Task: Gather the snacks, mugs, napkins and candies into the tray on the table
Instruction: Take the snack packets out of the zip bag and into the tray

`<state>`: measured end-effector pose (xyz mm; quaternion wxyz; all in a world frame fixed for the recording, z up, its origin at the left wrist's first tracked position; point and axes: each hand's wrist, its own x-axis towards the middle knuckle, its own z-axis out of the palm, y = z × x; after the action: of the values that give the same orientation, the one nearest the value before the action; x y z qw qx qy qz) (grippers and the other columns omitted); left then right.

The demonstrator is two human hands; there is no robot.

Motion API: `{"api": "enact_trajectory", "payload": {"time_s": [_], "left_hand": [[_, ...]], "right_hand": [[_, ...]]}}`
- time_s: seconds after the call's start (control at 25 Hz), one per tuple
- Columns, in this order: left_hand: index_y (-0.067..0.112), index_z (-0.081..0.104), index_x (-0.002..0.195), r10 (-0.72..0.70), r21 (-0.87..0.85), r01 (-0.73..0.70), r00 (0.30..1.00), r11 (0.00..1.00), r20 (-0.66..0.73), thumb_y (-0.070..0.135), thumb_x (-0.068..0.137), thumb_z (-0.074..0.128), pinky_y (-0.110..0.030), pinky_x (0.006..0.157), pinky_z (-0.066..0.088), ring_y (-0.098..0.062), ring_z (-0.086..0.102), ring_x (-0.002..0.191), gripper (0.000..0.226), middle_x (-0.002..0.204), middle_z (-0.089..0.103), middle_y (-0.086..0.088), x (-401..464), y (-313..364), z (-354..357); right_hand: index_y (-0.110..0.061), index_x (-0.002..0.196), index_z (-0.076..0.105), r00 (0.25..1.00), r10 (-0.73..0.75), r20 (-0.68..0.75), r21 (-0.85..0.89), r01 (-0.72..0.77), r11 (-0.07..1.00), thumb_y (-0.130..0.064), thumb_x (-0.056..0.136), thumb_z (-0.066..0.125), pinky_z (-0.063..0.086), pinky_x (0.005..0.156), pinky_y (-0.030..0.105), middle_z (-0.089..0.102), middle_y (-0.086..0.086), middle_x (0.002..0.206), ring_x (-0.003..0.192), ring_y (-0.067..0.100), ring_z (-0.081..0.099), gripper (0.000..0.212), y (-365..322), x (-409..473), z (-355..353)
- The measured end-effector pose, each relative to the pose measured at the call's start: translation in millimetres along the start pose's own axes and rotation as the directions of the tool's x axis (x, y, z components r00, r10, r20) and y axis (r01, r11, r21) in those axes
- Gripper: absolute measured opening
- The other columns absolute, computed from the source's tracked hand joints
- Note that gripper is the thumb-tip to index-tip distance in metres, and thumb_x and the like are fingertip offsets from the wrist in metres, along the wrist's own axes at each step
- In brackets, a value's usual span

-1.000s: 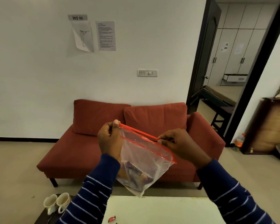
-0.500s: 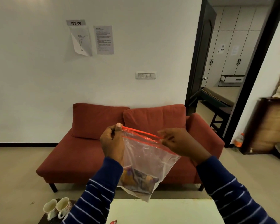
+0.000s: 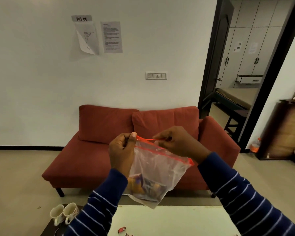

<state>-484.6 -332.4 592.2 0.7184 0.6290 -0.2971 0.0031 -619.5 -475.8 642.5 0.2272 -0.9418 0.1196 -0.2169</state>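
Right hand [image 3: 179, 142] slid leftward along the seal toward left hand [image 3: 122, 150], both pinching the bag [image 3: 157, 169]; a slipped grip spills candies over the worktop [image 3: 177, 222] far edge.

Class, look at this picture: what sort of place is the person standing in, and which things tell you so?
Probably a home living room used for recording: a red sofa against the wall, a low white table in front, and a "WS 06" label above taped sheets.

Single head camera looking forward, slightly down, facing sofa [image 3: 140, 150] and wall; hands showing close at lower centre of frame; table [image 3: 174, 220] edge cutting along bottom.
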Motion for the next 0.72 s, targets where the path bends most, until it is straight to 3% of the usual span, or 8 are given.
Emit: {"api": "enact_trajectory", "payload": {"time_s": [0.12, 0.24, 0.4, 0.48, 0.56, 0.72], "left_hand": [[0.01, 0.07, 0.079, -0.021, -0.022, 0.022, 1.0, 1.0, 0.015, 0.028, 0.093, 0.062, -0.046, 0.062, 0.054, -0.017, 0.055, 0.064, 0.024, 0.073, 0.065, -0.02, -2.2, -0.7, 2.6], [0.012, 0.072, 0.082, -0.04, -0.021, 0.042, 0.998, 0.999, 0.056, 0.026, 0.093, 0.063, -0.041, 0.066, 0.056, -0.013, 0.06, 0.067, 0.02, 0.071, 0.067, -0.006, -5.9, 0.5, 4.1], [0.012, 0.07, 0.094, -0.018, 0.062, 0.001, 0.963, 0.998, 0.269, 0.016, 0.084, 0.073, -0.025, 0.068, 0.057, -0.004, 0.068, 0.075, 0.011, 0.078, 0.073, 0.005, -3.1, 3.0, -6.7], [0.016, 0.066, 0.108, 0.002, 0.173, -0.087, 0.898, 0.981, 0.441, 0.015, 0.075, 0.081, -0.019, 0.073, 0.056, -0.001, 0.069, 0.087, 0.036, 0.091, 0.072, 0.008, -0.3, 5.5, -14.0], [0.02, 0.062, 0.114, 0.067, 0.252, -0.264, 0.802, 0.931, 0.593, 0.013, 0.074, 0.082, -0.014, 0.072, 0.054, 0.0, 0.067, 0.086, 0.045, 0.094, 0.069, 0.011, -0.4, 9.9, -16.1], [0.024, 0.061, 0.092, 0.159, 0.338, -0.635, 0.595, 0.695, 0.788, 0.01, 0.085, 0.065, -0.025, 0.065, 0.053, -0.005, 0.059, 0.072, 0.017, 0.084, 0.065, 0.007, -7.4, 14.0, -7.1]], "right_hand": [[-0.029, 0.126, 0.064, 0.988, 0.033, 0.151, -0.002, -0.033, 0.999, -0.032, 0.086, 0.072, 0.053, 0.079, 0.012, 0.072, -0.013, 0.105, 0.087, -0.002, 0.067, 0.041, 1.5, -4.8, 15.6], [-0.017, 0.101, 0.075, 0.996, 0.012, 0.094, -0.1, -0.003, 0.995, -0.021, 0.09, 0.066, 0.051, 0.069, 0.026, 0.073, -0.005, 0.087, 0.07, 0.002, 0.062, 0.015, 14.0, -7.7, 28.0], [-0.014, 0.079, 0.074, 1.0, 0.029, 0.013, -0.084, -0.027, 0.996, -0.007, 0.087, 0.061, 0.053, 0.065, 0.035, 0.066, -0.008, 0.068, 0.063, 0.011, 0.063, 0.017, 22.5, -12.3, 27.8], [-0.014, 0.086, 0.076, 1.0, 0.023, 0.005, -0.065, -0.023, 0.998, -0.007, 0.086, 0.062, 0.051, 0.063, 0.029, 0.07, -0.006, 0.071, 0.063, 0.008, 0.063, 0.016, 22.4, -13.3, 28.5], [-0.015, 0.094, 0.078, 1.0, 0.015, 0.018, -0.061, -0.014, 0.998, -0.009, 0.086, 0.063, 0.048, 0.064, 0.024, 0.075, -0.002, 0.08, 0.067, 0.004, 0.061, 0.018, 21.8, -13.5, 32.2], [-0.02, 0.1, 0.077, 0.999, 0.039, 0.018, -0.103, -0.037, 0.994, -0.016, 0.088, 0.061, 0.051, 0.068, 0.027, 0.076, -0.002, 0.092, 0.073, 0.005, 0.061, 0.02, 20.9, -18.7, 36.3]]}}
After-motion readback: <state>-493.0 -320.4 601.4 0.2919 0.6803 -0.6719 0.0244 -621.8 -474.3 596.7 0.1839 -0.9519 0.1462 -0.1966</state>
